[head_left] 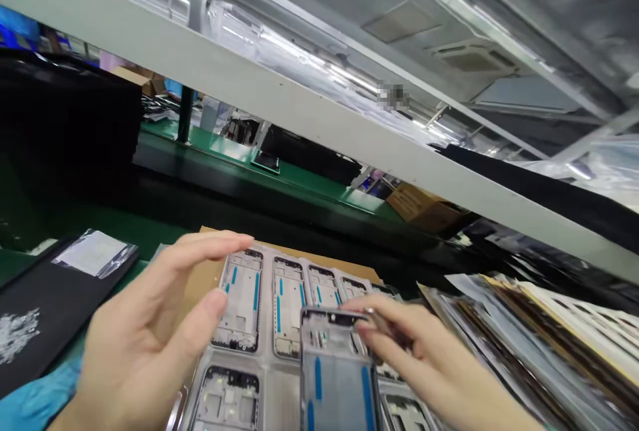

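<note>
While right fingers (pixel 372 318) pinch the phone frame's (pixel 337 378) top edge, left fingers (pixel 210 248) hover spread above the tray (pixel 272 388).

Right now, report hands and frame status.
Left hand open, fingers spread, empty. Right hand pinching phone frame upright. Tray of frames underneath, nothing blocking.

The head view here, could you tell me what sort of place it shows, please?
Probably an electronics assembly line: a tray of identical phone frames, one phone frame in the right hand, a green workbench behind, and stacked trays alongside.
</note>
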Demonstrator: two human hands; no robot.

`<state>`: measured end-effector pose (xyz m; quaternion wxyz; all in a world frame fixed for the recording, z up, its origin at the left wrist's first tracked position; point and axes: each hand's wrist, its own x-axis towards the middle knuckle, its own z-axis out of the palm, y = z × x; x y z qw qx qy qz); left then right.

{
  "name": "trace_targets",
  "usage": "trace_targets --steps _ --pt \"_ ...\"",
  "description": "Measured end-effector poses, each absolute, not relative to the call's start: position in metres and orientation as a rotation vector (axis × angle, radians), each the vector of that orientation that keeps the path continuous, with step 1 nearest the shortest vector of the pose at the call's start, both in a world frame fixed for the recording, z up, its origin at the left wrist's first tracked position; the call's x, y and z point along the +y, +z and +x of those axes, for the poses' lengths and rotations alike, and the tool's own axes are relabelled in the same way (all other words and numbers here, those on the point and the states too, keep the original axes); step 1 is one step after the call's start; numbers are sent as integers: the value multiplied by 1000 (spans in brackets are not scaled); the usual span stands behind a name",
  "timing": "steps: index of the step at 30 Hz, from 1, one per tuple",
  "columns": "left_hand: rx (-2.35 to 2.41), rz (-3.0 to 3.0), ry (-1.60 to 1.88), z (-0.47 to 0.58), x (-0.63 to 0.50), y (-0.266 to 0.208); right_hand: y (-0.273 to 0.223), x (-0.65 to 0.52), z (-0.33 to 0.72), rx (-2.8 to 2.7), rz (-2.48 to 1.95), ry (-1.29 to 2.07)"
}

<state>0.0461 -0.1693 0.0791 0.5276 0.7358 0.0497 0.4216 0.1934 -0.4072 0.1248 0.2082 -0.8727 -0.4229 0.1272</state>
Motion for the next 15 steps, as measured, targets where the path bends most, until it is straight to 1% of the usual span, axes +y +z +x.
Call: trace_targets --steps 1,2,4,7,11,13,15 --pt "143 1790 1072 46 -168 81 112 -415 193 -1071 -2438 573" --pt "151 1814 1111 47 -167 82 97 -422 192 -967 -2437 722" --pt "136 1850 1138 49 -165 82 68 -432 185 -883 -2441 851" --pt "81 1899 1134 50 -163 79 44 -439 178 -895 -2480 849" --pt "-22 1993 1112 48 -159 74 50 -451 186 -867 -2564 739" --pt "-135 2120 1011 46 -156 74 54 -457 191 -891 -2617 720" --pt "-259 2282 821 45 -154 74 51 -463 193 -931 -2644 736"
